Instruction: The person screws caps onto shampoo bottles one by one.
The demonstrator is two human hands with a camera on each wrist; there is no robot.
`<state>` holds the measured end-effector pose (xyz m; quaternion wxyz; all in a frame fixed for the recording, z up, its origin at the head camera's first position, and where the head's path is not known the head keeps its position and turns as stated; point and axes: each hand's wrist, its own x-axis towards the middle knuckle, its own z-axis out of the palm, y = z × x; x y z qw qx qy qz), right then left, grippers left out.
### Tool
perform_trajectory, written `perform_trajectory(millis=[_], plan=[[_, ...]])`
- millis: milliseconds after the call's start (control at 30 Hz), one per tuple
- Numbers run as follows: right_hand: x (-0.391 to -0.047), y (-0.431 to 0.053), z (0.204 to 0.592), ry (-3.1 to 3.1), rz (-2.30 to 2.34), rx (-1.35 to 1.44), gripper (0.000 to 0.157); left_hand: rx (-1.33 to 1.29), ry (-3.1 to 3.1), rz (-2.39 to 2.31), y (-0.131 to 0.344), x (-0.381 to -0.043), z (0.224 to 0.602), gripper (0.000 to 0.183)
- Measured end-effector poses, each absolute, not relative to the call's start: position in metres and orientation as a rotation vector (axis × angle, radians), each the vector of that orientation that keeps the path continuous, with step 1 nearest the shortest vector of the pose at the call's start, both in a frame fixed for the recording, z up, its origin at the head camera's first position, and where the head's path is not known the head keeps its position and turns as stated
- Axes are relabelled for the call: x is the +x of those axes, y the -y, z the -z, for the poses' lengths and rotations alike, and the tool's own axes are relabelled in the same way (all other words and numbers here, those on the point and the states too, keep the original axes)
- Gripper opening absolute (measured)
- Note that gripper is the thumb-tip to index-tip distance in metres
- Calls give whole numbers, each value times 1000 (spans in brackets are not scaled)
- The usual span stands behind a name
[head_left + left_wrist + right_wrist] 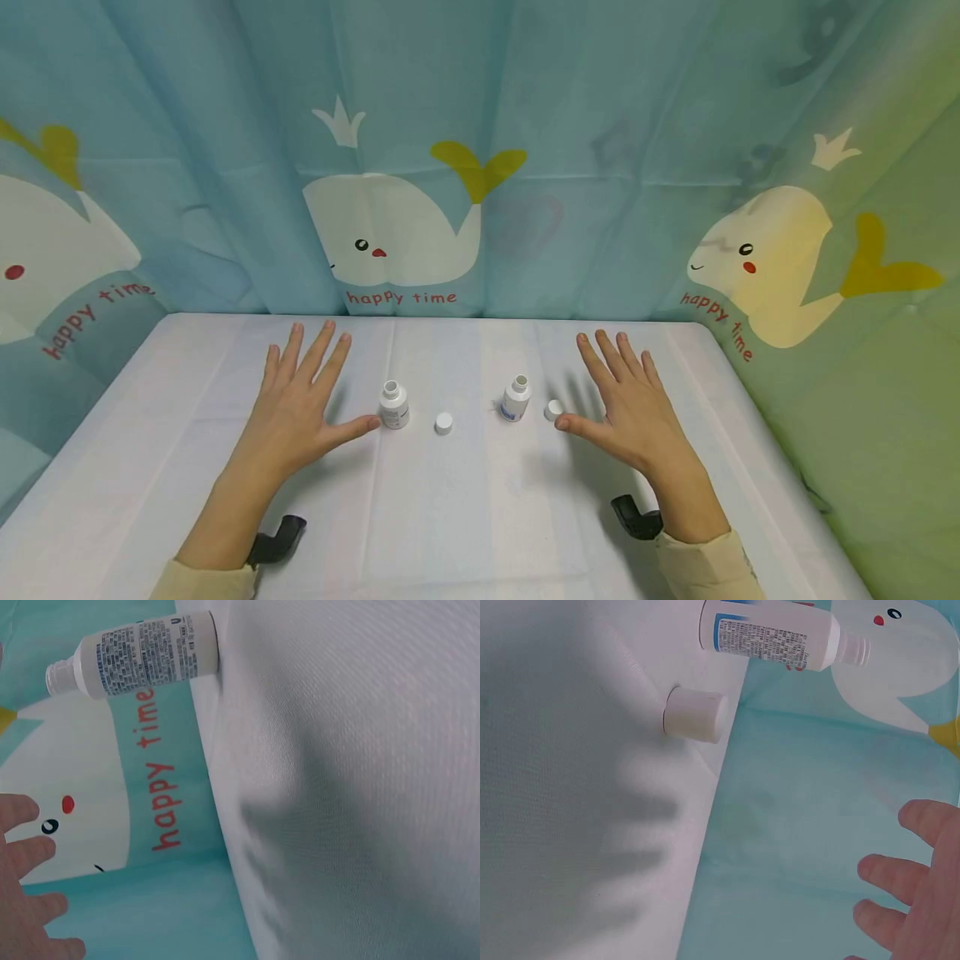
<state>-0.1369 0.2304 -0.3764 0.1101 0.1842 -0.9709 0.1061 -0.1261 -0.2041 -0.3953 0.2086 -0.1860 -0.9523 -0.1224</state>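
Left grip (295,419) and right grip (634,415), both splayed wide, flank left bottle (394,407) and right bottle (516,400).

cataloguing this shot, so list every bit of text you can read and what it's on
"happy time", on the curtain, below the left whale
"happy time", on the curtain, below the middle whale
"happy time", on the curtain, by the right whale
Left bottle: fine print, too blurred to read
Right bottle: fine print, too blurred to read
Left cap, right cap: none visible
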Motion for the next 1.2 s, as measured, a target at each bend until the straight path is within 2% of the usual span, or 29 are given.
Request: perform_trajectory(millis=[433, 700, 1033, 1200], plan=[[-135, -231, 376, 2901, -389, 564, 111, -570, 2640, 387, 194, -121, 392, 109], [-139, -231, 381, 2909, -414, 632, 115, -723, 2535, 455, 165, -114, 384, 107], [-143, -222, 391, 2923, -447, 700, 99, -999, 2468, 470, 109, -109, 381, 102], [-142, -217, 397, 2938, -456, 692, 95, -1038, 2480, 495, 91, -110, 385, 101]])
